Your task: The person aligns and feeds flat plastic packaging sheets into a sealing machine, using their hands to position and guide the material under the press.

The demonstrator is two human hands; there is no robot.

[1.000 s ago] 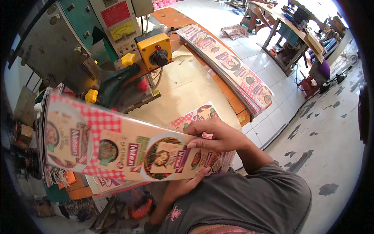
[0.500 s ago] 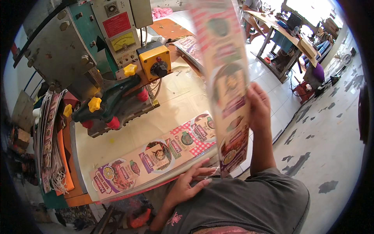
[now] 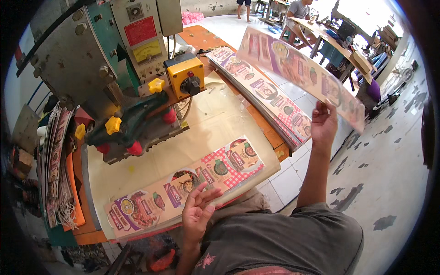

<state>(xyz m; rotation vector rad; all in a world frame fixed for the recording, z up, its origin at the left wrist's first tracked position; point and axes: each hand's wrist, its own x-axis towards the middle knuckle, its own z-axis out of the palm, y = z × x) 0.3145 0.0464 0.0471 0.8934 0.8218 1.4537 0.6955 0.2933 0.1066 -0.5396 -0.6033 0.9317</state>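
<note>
My right hand (image 3: 324,123), raised at the right, pinches the lower edge of a long printed plastic strip (image 3: 298,68). The strip is tilted and slightly blurred, with food pictures on it. Below and behind it lies a stack of similar printed strips (image 3: 263,89) along the worktable's right edge. My left hand (image 3: 198,211) is palm up with fingers apart, holding nothing. It hovers over the front edge of another printed strip (image 3: 151,201) lying flat on the cream sheet (image 3: 220,119). My left fingers overlap that strip's edge in view; whether they touch it I cannot tell.
A press machine (image 3: 133,114) with yellow knobs stands at the back left, its yellow control box (image 3: 183,75) beside it. Bundled strips with strings (image 3: 57,169) hang at the left. A seated person (image 3: 300,18) is near a far workbench (image 3: 330,36); another person's legs (image 3: 244,10) show behind.
My right hand has moved right, swinging the held strip from upright to a slant and uncovering the stack. My left hand has turned palm up and shifted slightly left.
</note>
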